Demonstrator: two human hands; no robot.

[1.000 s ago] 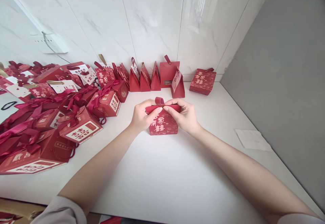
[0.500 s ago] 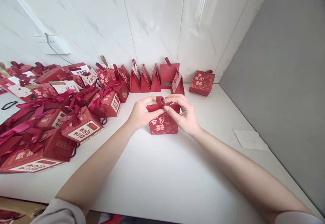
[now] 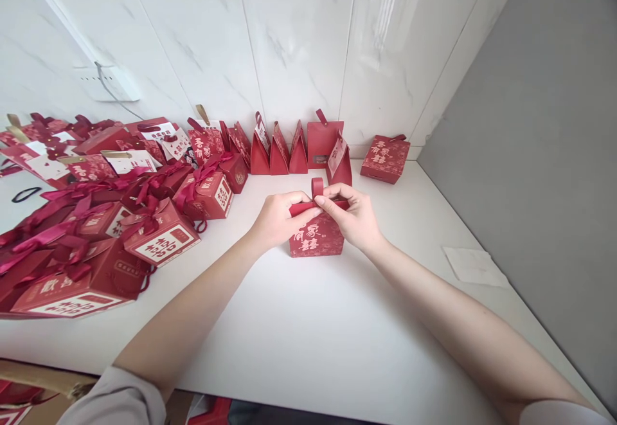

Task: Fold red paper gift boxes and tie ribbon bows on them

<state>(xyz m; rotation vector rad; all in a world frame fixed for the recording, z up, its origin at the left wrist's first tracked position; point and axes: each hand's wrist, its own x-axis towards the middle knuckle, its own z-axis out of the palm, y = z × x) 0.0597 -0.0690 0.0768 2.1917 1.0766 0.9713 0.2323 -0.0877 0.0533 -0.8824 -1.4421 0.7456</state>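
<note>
A small red gift box (image 3: 318, 238) with pale printed characters stands upright on the white table in front of me. Its red ribbon loop (image 3: 317, 187) rises from the middle of the top edge. My left hand (image 3: 282, 219) pinches that edge from the left, thumb on the front and fingers behind. From the other side my right hand (image 3: 354, 216) pinches the top right beside the loop, its thumb tip at the loop's base. Both thumbs meet near the centre. The fingers hide parts of the top edge and whatever fastens it.
Several tent-shaped red boxes (image 3: 279, 152) stand along the tiled wall, and one flat box (image 3: 384, 158) lies to their right. A large group of ribboned boxes (image 3: 159, 238) fills the left. A white paper (image 3: 475, 266) lies by the grey partition (image 3: 544, 123).
The ribbon loop now stands more upright above the box's top edge, and the top looks pressed closer together between my fingers. The view has shifted slightly.
</note>
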